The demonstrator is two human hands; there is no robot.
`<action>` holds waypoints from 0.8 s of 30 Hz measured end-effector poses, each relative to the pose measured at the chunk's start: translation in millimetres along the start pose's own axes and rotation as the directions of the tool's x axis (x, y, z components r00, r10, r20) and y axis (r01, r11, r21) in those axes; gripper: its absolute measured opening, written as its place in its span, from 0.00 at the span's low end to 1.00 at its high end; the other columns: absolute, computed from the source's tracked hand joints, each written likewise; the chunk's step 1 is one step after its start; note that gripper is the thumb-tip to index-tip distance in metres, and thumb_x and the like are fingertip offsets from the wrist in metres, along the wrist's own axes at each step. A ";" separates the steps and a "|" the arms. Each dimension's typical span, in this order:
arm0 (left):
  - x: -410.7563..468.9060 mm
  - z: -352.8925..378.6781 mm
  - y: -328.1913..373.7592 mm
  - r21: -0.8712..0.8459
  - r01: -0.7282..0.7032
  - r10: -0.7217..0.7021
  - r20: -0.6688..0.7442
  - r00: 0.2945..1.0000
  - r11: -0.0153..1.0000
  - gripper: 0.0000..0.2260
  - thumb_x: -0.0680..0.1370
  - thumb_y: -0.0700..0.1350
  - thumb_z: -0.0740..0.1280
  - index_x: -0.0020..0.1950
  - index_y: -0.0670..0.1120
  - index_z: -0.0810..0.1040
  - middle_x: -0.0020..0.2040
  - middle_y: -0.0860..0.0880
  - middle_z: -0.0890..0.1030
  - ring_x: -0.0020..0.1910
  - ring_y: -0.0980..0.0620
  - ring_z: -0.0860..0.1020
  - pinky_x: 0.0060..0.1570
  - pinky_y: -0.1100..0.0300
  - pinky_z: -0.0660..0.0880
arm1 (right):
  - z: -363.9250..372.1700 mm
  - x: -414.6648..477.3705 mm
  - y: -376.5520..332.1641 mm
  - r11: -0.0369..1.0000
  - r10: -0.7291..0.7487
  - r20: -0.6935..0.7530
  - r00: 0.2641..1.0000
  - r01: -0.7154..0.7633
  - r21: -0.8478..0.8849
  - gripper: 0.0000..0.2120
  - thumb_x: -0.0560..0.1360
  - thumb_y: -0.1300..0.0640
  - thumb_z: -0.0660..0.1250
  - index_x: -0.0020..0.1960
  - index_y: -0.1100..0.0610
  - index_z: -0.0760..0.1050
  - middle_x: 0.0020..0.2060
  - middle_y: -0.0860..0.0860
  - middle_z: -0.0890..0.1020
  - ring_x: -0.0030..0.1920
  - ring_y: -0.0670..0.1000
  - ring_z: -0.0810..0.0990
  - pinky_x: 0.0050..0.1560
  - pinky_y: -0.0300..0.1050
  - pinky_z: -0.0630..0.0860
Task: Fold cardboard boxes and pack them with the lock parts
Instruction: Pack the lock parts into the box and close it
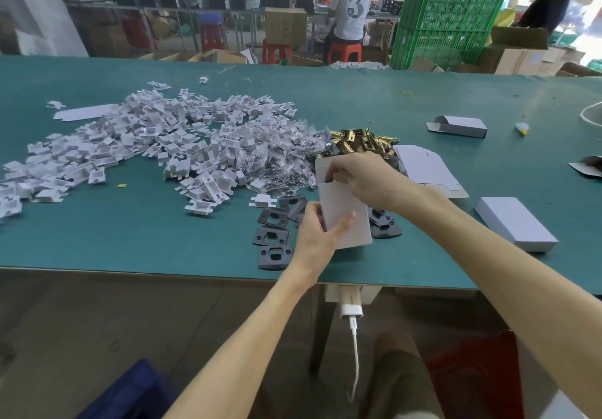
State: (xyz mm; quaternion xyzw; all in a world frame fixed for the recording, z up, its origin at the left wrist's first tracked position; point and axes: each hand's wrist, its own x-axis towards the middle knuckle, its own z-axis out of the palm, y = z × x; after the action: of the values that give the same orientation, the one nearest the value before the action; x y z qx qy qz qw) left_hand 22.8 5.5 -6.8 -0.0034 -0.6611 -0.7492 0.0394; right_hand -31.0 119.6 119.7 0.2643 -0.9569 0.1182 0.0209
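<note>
Box (345, 220) sits gripped low by left hand (321, 231) while right hand (361, 181) pinches its top flap (322, 165); best to steady base, tuck squarely.

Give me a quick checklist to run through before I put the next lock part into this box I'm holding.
1. Box secure: left hand grips the box at its lower end. Ok.
2. Right hand free to pick a part: it holds the box's top flap. Not ok.
3. Box opening clear: hidden behind the right hand. Cannot tell.
4. What is already inside: not visible. Cannot tell.
5. Black plates within reach: lying on the table right beside the left hand. Ok.
6. Brass latches on hand: piled just beyond the box. Ok.
</note>
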 end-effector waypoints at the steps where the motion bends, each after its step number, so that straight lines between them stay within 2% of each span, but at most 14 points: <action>1: 0.3 -0.1 -0.4 0.009 0.000 0.000 0.002 1.000 1.000 0.18 0.77 0.53 0.76 0.59 0.50 0.72 0.57 0.47 0.81 0.53 0.56 0.82 0.47 0.64 0.80 | 1.1 -2.7 -0.7 1.000 -0.010 -0.007 1.000 0.010 -0.013 0.13 0.86 0.58 0.56 0.59 0.55 0.79 0.52 0.52 0.83 0.55 0.58 0.79 0.58 0.57 0.74; 4: 0.7 0.9 -1.7 0.067 -0.011 0.010 0.007 1.000 0.998 0.19 0.77 0.54 0.76 0.60 0.48 0.72 0.56 0.47 0.82 0.51 0.55 0.82 0.46 0.64 0.79 | 1.3 -8.2 -1.7 0.997 -0.010 -0.029 1.000 0.007 -0.072 0.14 0.86 0.50 0.55 0.56 0.56 0.76 0.42 0.49 0.78 0.47 0.59 0.79 0.47 0.55 0.75; 7: 1.4 1.8 -3.8 0.109 -0.025 0.024 0.009 1.000 0.994 0.20 0.77 0.55 0.76 0.60 0.47 0.72 0.55 0.47 0.82 0.50 0.56 0.83 0.45 0.64 0.79 | -3.7 -9.6 -2.9 0.996 0.047 0.011 0.999 -0.046 -0.074 0.19 0.85 0.44 0.56 0.53 0.58 0.76 0.45 0.54 0.81 0.44 0.59 0.80 0.47 0.57 0.78; 10: 2.7 0.6 -5.6 0.112 -0.034 0.032 0.014 0.999 0.993 0.20 0.77 0.55 0.77 0.59 0.48 0.72 0.54 0.47 0.83 0.49 0.57 0.83 0.45 0.63 0.80 | -9.6 -9.6 -4.7 0.989 0.044 0.000 0.999 -0.043 -0.144 0.21 0.84 0.45 0.58 0.48 0.61 0.78 0.41 0.56 0.81 0.40 0.59 0.80 0.44 0.55 0.79; 13: 3.2 0.4 -6.8 0.114 -0.029 0.028 0.011 1.000 0.993 0.19 0.76 0.54 0.77 0.59 0.49 0.71 0.56 0.48 0.83 0.52 0.55 0.83 0.49 0.61 0.81 | -13.9 -6.1 -14.3 0.975 -0.019 -0.162 0.987 -0.017 -0.221 0.18 0.85 0.50 0.59 0.44 0.61 0.76 0.35 0.55 0.79 0.37 0.60 0.79 0.41 0.53 0.75; 14: 3.9 -0.4 -7.3 0.133 -0.027 0.026 0.010 1.000 0.991 0.19 0.76 0.54 0.77 0.59 0.50 0.71 0.56 0.48 0.82 0.52 0.55 0.83 0.49 0.61 0.81 | -13.9 -3.3 -20.0 0.974 -0.059 -0.223 0.973 0.007 -0.228 0.16 0.84 0.52 0.60 0.45 0.61 0.76 0.35 0.54 0.79 0.37 0.60 0.79 0.40 0.52 0.73; 16: 3.5 -1.7 -7.3 0.131 -0.029 0.026 0.031 0.999 0.991 0.20 0.76 0.53 0.77 0.60 0.51 0.71 0.56 0.50 0.82 0.52 0.58 0.83 0.49 0.63 0.81 | -8.9 5.7 -35.3 0.977 -0.134 -0.281 0.950 0.080 -0.197 0.10 0.83 0.55 0.62 0.49 0.61 0.77 0.40 0.54 0.82 0.39 0.57 0.81 0.43 0.51 0.76; 18: 3.7 -3.2 -8.0 0.134 -0.050 0.043 0.057 0.997 0.990 0.23 0.76 0.53 0.77 0.65 0.51 0.71 0.59 0.54 0.81 0.55 0.62 0.81 0.51 0.68 0.78 | 4.7 19.3 -51.9 0.979 -0.167 -0.230 0.959 0.135 -0.151 0.06 0.82 0.60 0.63 0.53 0.60 0.77 0.46 0.53 0.82 0.44 0.54 0.82 0.49 0.48 0.80; 20: 3.1 -3.3 -6.7 0.191 -0.075 0.064 0.065 0.996 0.979 0.25 0.77 0.51 0.76 0.70 0.50 0.70 0.60 0.57 0.80 0.56 0.68 0.78 0.53 0.71 0.75 | 24.5 37.9 -66.6 0.979 -0.167 -0.128 0.978 0.149 -0.143 0.06 0.81 0.65 0.61 0.56 0.61 0.75 0.50 0.53 0.79 0.49 0.53 0.80 0.51 0.47 0.81; 22: 5.2 -5.8 -6.1 0.225 -0.092 0.081 0.058 0.995 0.970 0.20 0.78 0.44 0.74 0.67 0.47 0.72 0.57 0.52 0.80 0.53 0.61 0.78 0.54 0.67 0.74 | 42.1 60.0 -78.1 0.978 -0.153 -0.042 0.987 0.145 -0.150 0.07 0.80 0.67 0.60 0.56 0.61 0.73 0.52 0.54 0.76 0.52 0.54 0.77 0.51 0.49 0.79; 24: 7.3 -7.1 -4.8 0.282 -0.077 0.068 0.042 0.997 0.956 0.11 0.79 0.40 0.69 0.57 0.51 0.72 0.50 0.52 0.77 0.49 0.56 0.76 0.54 0.62 0.73 | 57.0 78.1 -81.9 0.985 -0.098 0.030 0.995 0.101 -0.139 0.08 0.81 0.65 0.61 0.59 0.61 0.72 0.56 0.56 0.75 0.56 0.57 0.75 0.52 0.53 0.78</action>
State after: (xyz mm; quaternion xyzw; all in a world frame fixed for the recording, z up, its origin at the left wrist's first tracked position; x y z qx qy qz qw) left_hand 15.6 -1.4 -12.1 -0.0338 -0.7617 -0.6446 0.0562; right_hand -55.0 -1.3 90.0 0.3111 -0.9486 0.0465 0.0341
